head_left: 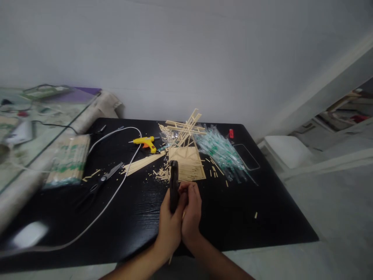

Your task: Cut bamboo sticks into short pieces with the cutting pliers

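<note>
My left hand (169, 225) is closed around a dark tool, seemingly pliers (174, 186), whose head points up. Pressed against it, my right hand (192, 210) has its fingers curled. A thin wooden stick (170, 259) shows below the hands, and a pale bit of it appears between the palms; the fingers hide the rest. Just beyond, a wooden board (201, 174) carries loose sticks. Behind it stands a lattice frame of thin sticks (188, 128), with crossing pieces on top.
A yellow glue gun (147, 143) lies left of the frame, near a stick bundle (142, 163). Scissors (101, 181) and a white cable (116, 190) are further left. Plastic-wrapped sticks (221, 149) and a red object (231, 133) sit right. A wrapped pack (68, 159) is at the left edge.
</note>
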Available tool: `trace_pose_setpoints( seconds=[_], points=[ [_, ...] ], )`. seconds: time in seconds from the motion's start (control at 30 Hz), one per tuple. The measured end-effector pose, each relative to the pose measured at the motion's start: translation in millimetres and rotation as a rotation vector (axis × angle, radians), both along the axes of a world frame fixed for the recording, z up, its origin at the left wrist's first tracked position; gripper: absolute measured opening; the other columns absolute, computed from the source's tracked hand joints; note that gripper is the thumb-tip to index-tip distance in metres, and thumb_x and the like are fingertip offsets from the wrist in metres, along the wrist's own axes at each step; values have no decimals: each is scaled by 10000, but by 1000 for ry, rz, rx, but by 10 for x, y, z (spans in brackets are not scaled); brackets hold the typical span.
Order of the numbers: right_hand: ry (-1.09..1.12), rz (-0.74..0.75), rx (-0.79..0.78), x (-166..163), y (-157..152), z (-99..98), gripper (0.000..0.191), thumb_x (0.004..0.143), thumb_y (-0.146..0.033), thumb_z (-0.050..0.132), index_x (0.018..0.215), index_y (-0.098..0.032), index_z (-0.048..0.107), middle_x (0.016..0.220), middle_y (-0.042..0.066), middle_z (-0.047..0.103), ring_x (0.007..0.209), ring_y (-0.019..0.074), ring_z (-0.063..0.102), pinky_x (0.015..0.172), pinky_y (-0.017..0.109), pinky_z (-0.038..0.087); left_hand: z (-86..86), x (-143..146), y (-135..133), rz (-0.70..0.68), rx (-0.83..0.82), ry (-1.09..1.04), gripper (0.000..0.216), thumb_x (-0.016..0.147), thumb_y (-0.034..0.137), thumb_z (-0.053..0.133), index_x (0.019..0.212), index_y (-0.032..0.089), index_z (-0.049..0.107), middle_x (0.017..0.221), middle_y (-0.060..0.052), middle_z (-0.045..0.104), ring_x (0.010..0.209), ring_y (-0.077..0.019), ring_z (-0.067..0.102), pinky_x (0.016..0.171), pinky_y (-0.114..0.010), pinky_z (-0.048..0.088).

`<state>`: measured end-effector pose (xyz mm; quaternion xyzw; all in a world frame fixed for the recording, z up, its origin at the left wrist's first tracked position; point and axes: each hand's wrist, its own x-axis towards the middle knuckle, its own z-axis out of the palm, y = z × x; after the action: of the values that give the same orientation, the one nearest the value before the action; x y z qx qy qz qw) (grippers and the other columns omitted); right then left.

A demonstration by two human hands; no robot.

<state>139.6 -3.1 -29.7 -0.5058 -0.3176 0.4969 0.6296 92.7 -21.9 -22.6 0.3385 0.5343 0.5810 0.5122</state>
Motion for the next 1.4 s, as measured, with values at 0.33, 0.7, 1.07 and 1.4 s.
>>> trace_pose_setpoints(
  seconds=[0.33, 0.7, 1.07, 1.4],
  points=[
    [-239, -181, 396, 47, 111, 361, 336, 1076, -407, 396, 884, -208, 587, 831, 40, 591, 776, 182, 579, 716, 321, 482, 245, -42, 174, -26, 114, 71, 303, 881, 462, 697, 925, 162, 694, 799, -23, 693, 734, -145, 612, 675, -225, 497],
    [-563, -55, 924, 238, 121, 430, 463, 1079, -274, 319, 652, -208, 486, 789, 62, 601, 777, 200, 569, 732, 408, 463, 319, -87, 216, -45, 225, 168, 232, 791, 351, 716, 733, 183, 567, 640, 40, 575, 609, -109, 494, 572, -207, 429],
    [-445, -27, 961, 206, 143, 434, 567, 1115, -387, 264, 604, -211, 436, 532, -13, 522, 514, 131, 493, 655, 367, 459, 289, -24, 203, -127, 217, 135, 158, 793, 319, 645, 836, 168, 658, 732, 6, 650, 684, -133, 545, 644, -225, 500],
    [-418, 217, 712, 399, 57, 390, 585, 1095, -418, 316, 558, -234, 459, 492, -10, 491, 464, 140, 485, 542, 320, 370, 207, -28, 66, -181, 158, 28, 169, 782, 277, 714, 901, 157, 708, 831, -28, 707, 824, -176, 610, 775, -255, 524]
  ],
)
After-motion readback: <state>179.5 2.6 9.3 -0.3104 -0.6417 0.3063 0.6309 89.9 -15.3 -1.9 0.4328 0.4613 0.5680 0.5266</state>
